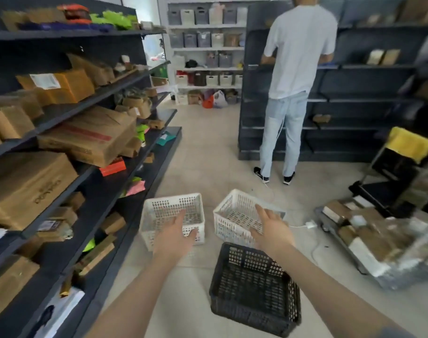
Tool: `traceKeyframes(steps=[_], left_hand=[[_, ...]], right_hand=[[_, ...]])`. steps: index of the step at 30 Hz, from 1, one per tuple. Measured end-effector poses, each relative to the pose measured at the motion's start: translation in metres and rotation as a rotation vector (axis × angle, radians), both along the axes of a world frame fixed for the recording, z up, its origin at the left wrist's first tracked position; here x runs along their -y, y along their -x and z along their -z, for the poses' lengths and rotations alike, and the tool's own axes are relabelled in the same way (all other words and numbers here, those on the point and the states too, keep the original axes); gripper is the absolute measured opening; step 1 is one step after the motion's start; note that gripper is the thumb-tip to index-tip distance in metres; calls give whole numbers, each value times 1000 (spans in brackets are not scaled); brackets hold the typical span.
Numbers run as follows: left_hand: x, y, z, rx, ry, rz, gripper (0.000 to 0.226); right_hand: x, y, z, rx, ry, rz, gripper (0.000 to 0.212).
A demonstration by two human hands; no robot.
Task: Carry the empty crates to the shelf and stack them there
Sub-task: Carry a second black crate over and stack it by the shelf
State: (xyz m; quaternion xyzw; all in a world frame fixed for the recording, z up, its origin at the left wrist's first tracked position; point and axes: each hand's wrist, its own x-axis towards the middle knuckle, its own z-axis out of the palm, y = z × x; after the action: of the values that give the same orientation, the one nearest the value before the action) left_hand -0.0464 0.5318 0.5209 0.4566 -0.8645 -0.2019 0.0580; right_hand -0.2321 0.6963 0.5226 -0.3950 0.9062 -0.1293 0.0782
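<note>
Three empty perforated crates stand on the tiled floor. A white crate [159, 206] is at the left, a second white crate [229, 211] stands right of it, and a black crate [254, 289] sits nearest to me. My left hand [176, 237] hovers open over the near rim of the left white crate. Stretched over the near side of the right white crate is my right hand [271, 230], fingers apart. Neither hand holds anything.
A dark shelf unit [115, 152] full of cardboard boxes runs along the left. A person in a white shirt [298, 52] stands at another dark shelf [369, 101] ahead. At the right are a cart [403, 167] and a pile of parcels [369, 240]; a white cable lies on the floor.
</note>
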Motion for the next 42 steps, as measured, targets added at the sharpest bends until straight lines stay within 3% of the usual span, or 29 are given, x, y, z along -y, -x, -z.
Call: traceKeyframes(steps=[11, 20, 28, 34, 39, 42], left_hand=[[51, 171, 139, 145, -148, 218, 69], [57, 258, 291, 362, -266, 153, 65], [50, 302, 457, 455, -389, 88, 65], [78, 319, 586, 454, -332, 0, 73], [108, 309, 666, 451, -344, -143, 86], [112, 301, 696, 430, -380, -130, 77]], right_hand=[[-17, 118, 147, 306, -132, 443, 60], [-40, 193, 299, 580, -200, 701, 66], [-37, 269, 467, 688, -278, 868, 69], [-50, 300, 596, 678, -265, 964, 75], [-72, 300, 673, 658, -247, 1018, 77], [-76, 293, 702, 691, -187, 979, 67]])
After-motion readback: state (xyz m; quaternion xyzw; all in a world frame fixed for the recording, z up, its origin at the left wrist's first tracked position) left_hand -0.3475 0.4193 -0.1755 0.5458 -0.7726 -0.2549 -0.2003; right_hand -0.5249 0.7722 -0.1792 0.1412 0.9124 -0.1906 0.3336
